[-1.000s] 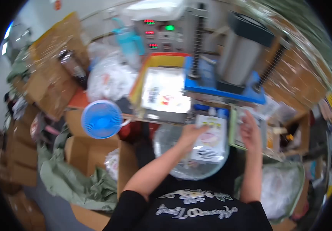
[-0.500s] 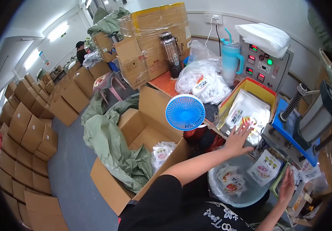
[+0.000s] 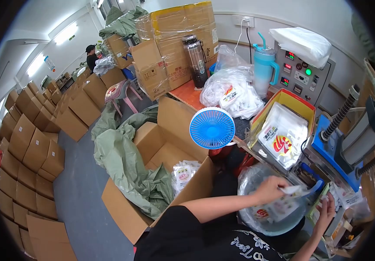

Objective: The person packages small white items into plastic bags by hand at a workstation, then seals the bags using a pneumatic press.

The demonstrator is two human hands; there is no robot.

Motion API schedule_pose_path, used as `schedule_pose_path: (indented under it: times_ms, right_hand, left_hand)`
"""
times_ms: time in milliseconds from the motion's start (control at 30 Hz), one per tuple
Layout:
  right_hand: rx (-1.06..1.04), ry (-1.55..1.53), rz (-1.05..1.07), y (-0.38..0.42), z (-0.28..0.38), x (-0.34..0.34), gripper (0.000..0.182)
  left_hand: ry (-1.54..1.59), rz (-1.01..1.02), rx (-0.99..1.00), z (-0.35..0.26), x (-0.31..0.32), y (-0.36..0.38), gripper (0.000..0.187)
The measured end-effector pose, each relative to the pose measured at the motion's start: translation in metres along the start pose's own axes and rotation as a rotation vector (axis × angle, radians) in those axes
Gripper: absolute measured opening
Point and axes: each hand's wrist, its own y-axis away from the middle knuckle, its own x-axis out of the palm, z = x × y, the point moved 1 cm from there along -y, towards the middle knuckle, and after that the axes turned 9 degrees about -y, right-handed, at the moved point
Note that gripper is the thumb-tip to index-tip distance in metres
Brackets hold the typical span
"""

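My left hand (image 3: 271, 190) is closed on the edge of a white printed plastic pouch (image 3: 293, 190), slightly blurred. Below it, a clear-lined basin (image 3: 244, 209) holds more printed pouches (image 3: 263, 213). At the right, my right hand (image 3: 326, 211) reaches over a green-edged box (image 3: 312, 213) of small white pieces, its bent fingers a little apart. A press machine (image 3: 326, 150) with a blue plate and springs stands just above that hand. Behind the basin, a red-and-yellow box (image 3: 312, 114) holds a stack of flat pouches (image 3: 283, 137) printed with a red and yellow logo.
A blue fan (image 3: 212, 128) stands left of the pouch stack. An open carton (image 3: 161, 150) holds green sheeting (image 3: 126, 169) and packed pouches. A tumbler (image 3: 263, 71), a flask (image 3: 195, 61) and a control panel (image 3: 302, 78) are at the back. A person (image 3: 91, 58) stands far off among stacked cartons.
My left hand has left the pouch stack and come down over the basin, gripping a pouch. The pouch that hung at the press is gone from there. My right hand's fingers have bent over the box.
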Motion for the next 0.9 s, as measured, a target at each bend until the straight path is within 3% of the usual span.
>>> schedule_pose_path:
  times_ms: [67,167,200,267,433,533,600,633,700,800,833,900]
  right_hand:
    - [-0.109,0.134,0.147,0.004,0.008,0.022,0.032]
    - [-0.094,0.190,0.306,0.022,0.025,0.061,0.027]
    - [-0.064,0.264,0.400,0.021,0.019,0.059,0.026]
    - [-0.090,0.248,0.361,0.028,0.016,0.069,0.021]
    - [-0.054,0.477,0.695,0.036,0.024,0.053,0.023]
    - [-0.006,0.372,0.511,0.037,0.030,0.050,0.034]
    - [-0.285,0.360,0.220,0.032,0.031,0.050,0.034]
    - [-0.286,0.374,0.208,0.025,0.032,0.041,0.034]
    - [-0.147,0.350,0.036,0.009,0.035,0.015,0.032]
    - [-0.252,0.584,-0.096,-0.010,0.016,-0.020,0.029]
    - [-0.255,0.589,-0.096,-0.013,0.013,-0.027,0.029]
    - [-0.356,0.901,-0.048,-0.019,0.011,-0.032,0.031]
  left_hand:
    - [-0.077,0.005,-0.046,0.011,0.018,0.010,0.019]
    - [-0.146,0.055,-0.072,0.030,0.029,0.013,0.021]
    - [-0.140,0.096,-0.053,0.034,0.035,0.016,0.022]
    - [-0.107,0.138,-0.112,0.041,0.033,0.020,0.022]
    - [-0.159,0.411,-0.054,0.050,0.023,0.029,0.025]
    - [-0.128,0.393,-0.149,0.051,0.034,0.020,0.028]
    - [0.042,0.351,-0.273,0.040,0.042,0.005,0.026]
    - [0.053,0.364,-0.264,0.030,0.048,-0.004,0.026]
    - [0.496,0.253,-0.517,0.014,0.058,-0.023,0.027]
    - [0.598,0.264,-0.561,0.008,0.067,-0.043,0.032]
    - [0.625,0.267,-0.561,0.015,0.071,-0.048,0.032]
    - [0.625,0.250,-0.567,0.020,0.075,-0.052,0.032]
